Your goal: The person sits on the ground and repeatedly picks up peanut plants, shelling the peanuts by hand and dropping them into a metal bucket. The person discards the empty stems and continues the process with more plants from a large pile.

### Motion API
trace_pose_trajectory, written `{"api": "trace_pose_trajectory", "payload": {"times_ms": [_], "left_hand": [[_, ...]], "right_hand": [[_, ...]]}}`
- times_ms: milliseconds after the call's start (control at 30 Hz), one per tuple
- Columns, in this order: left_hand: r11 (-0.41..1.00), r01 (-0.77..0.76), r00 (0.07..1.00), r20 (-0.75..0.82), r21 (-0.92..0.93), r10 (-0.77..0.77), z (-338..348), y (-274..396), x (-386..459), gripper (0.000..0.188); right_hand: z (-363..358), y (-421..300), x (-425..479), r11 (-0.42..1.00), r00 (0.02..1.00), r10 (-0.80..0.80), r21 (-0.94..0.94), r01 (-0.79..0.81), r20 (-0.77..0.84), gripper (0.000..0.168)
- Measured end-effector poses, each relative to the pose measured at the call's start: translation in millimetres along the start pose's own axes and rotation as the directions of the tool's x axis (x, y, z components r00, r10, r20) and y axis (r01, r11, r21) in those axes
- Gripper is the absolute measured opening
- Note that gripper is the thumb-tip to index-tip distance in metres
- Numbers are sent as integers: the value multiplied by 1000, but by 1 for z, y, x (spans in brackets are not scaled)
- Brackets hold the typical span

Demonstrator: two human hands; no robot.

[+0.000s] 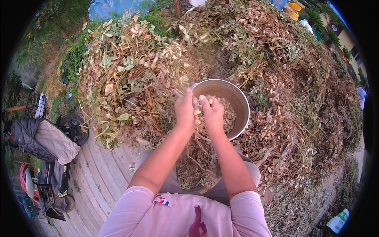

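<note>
A deep metal pot (pixel 241 94) with a pale rim stands in front of me, with shelled-on peanuts (pixel 229 117) heaped inside. Over its left side, my left hand (pixel 185 109) grips a peanut plant (pixel 199 137), whose thin stems and roots trail down between my knees. Pods (pixel 197 114) cluster on the plant between my two hands. My right hand (pixel 213 114) is closed at those pods, thumb up, with a peanut pod (pixel 210 101) showing by its fingers. The rest of what it grasps is hidden.
Dried peanut plants (pixel 127 77) are piled at left, and a larger heap (pixel 266 38) with loose pods (pixel 274 84) spreads right. An electric scooter (pixel 56 171) with a quilted cover (pixel 32 139) stands on ridged paving (pixel 97 174). Blue sheeting (pixel 115 9) lies at the back.
</note>
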State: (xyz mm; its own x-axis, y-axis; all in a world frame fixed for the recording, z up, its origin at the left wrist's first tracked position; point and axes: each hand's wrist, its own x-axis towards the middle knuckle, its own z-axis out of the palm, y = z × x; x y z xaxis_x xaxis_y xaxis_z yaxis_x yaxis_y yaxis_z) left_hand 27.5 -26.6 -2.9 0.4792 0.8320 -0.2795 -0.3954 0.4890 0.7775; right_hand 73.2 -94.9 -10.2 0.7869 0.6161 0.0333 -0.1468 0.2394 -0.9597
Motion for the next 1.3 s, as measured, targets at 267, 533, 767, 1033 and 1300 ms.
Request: {"api": "trace_pose_trajectory", "payload": {"times_ms": [267,533,767,1033,1300], "left_hand": [[984,104,987,107,148,-121,-5,23,-19,28],[978,188,952,262,-93,-158,-12,42,-10,22],[999,21,984,177,-39,-14,-8,36,-6,29],[993,69,995,67,98,-76,-13,31,1,31],[978,113,982,-170,175,-83,-42,31,46,31]], "right_hand": [[-80,25,53,953,903,177,-159,-256,-392,18],[-77,5,34,505,960,-271,-859,87,-62,36],[-26,-48,-22,909,945,142,-416,-6,296,19],[-19,-53,-28,878,756,479,-223,-424,447,23],[-28,-83,-43,840,577,520,-253,-481,629,20]]}}
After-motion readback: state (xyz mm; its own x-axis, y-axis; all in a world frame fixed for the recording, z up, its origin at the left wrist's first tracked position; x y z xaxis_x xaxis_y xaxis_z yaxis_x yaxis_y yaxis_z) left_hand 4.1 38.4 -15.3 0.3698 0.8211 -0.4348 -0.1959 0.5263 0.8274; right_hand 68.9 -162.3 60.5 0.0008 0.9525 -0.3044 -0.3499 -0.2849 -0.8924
